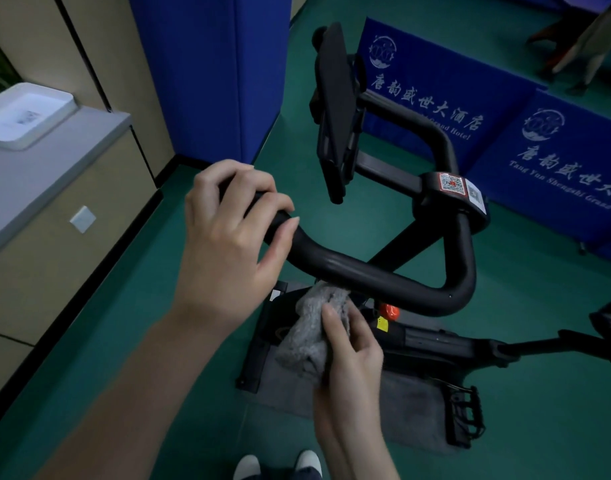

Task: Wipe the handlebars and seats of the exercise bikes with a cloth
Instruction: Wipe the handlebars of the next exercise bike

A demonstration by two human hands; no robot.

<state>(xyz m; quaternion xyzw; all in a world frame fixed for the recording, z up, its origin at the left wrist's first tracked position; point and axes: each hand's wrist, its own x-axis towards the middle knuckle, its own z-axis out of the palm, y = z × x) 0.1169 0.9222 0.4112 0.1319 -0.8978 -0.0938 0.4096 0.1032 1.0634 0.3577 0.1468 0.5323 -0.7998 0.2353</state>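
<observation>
Green flooring (539, 323) runs everywhere beneath the two hands, with a grey mat (411, 410) lying under the bike frame just below the right hand (349, 362). The left hand (228, 237) is wrapped over the near end of the black handlebar (366, 275), fingers curled on top of it. To the right of that grip and lower down, the right hand clutches a bunched grey cloth (311, 327), whose upper edge reaches the underside of the bar. A red knob (389, 311) sits just right of the cloth, and a pedal (465, 417) lies further right of it on the mat. Beyond the left hand's grip stand a tall blue panel (207, 74) and the bike's dark screen (335, 112), seen edge-on; behind the bar are low blue banners (435, 98) with white lettering. Left of the grip are beige cabinets (72, 271) under a grey counter (55, 168), where a white tray (37, 142) holds a small printed slip (28, 116).
</observation>
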